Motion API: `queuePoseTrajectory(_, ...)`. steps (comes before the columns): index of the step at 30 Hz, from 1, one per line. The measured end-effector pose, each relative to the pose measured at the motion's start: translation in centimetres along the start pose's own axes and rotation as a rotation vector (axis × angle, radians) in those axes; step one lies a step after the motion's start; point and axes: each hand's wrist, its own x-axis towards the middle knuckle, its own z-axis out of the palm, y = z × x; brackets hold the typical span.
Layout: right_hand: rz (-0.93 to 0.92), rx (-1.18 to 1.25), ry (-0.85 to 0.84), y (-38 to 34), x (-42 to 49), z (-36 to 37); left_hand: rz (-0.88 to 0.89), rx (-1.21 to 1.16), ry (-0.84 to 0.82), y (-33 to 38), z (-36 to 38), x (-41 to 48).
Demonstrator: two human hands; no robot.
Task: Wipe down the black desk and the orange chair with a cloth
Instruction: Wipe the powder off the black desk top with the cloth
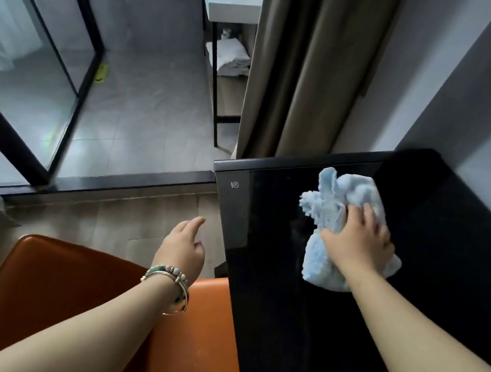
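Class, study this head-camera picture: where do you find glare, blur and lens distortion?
Head view: the wide-angle lens splays the black desk and wall lines outward; a pale sheen streaks its glossy top beside the blue cloth; the right hand looks slightly motion-blurred; the glass door reflects soft light; the orange chair sits dim.

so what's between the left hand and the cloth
In the head view, nothing loose: from the left hand a strip of floor, then the black desk, its edge and bare glossy top, up to the blue cloth under the right hand.
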Motion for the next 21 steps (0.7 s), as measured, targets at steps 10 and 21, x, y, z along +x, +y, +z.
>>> queuePoseTrajectory(10,-0.111,-0.063,-0.137,-8.8,5.8,5.2,-0.014,0.053,0.034,-1.3,-0.8,4.2)
queuePoseTrajectory(21,-0.761,-0.122,-0.151,-10.6,-1.9,7.1,-0.063,0.050,0.003,-2.6,-1.7,0.6)
